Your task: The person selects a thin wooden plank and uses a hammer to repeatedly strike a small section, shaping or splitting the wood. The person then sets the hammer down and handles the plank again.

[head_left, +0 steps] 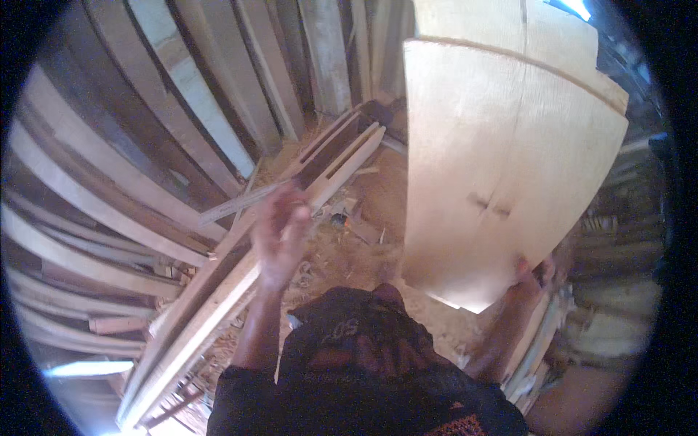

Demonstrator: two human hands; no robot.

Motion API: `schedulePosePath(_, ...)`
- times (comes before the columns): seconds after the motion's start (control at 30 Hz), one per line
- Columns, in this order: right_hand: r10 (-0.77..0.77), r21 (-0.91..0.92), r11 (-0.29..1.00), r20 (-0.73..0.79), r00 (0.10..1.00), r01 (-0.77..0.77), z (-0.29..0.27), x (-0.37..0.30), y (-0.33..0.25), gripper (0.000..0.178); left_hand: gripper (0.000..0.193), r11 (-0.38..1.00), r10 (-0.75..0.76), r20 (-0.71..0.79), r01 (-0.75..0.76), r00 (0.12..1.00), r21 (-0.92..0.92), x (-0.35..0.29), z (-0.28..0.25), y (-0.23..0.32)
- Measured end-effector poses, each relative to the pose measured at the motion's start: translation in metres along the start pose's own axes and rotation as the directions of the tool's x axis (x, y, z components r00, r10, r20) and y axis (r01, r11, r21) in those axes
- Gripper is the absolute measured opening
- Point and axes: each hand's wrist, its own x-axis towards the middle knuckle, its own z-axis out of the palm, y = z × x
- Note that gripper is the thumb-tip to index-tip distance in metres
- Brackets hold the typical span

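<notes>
Right hand (pixel 536 272) is holding board (pixel 502 167) by lower right edge, maybe keeping it steady. Left hand (pixel 282 229) is hanging near beam (pixel 211 320); cannot tell grip.

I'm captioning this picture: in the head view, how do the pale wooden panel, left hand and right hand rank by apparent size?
Largest to smallest:
1. Pale wooden panel, by far.
2. Left hand, blurred.
3. Right hand, judging by its visible part.

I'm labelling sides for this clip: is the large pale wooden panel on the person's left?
No, the large pale panel is on the person's right, beside the right hand.
</notes>
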Motion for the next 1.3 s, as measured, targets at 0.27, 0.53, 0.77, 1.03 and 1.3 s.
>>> schedulePosePath(0.27,0.106,0.047,0.992,0.170,0.980,-0.115,-0.064,0.094,0.035,0.078,0.070,0.922,-0.146,0.375,0.264,0.916,-0.285,-0.012,0.203,0.056)
schedulePosePath(0.53,-0.156,-0.182,0.971,0.007,0.988,0.155,-0.018,0.228,-0.070,0.073,0.055,0.878,0.076,0.332,0.095,0.940,-0.470,0.034,0.284,0.058)
schedulePosePath(0.77,-0.186,-0.204,0.967,-0.156,0.970,0.152,0.088,0.274,-0.127,0.077,0.059,0.987,0.081,0.267,-0.040,0.960,-0.154,0.091,0.274,0.018)
schedulePosePath(1.03,-0.315,-0.442,0.850,0.014,0.949,0.288,0.173,0.418,-0.141,0.055,0.102,0.549,-0.141,-0.097,0.160,0.985,0.820,0.127,0.111,-0.059)
schedulePosePath(1.3,-0.646,-0.282,0.439,0.561,0.518,0.853,0.384,0.575,-0.030,0.036,0.128,0.213,-0.294,-0.201,0.269,0.934,0.939,0.125,0.111,-0.099)
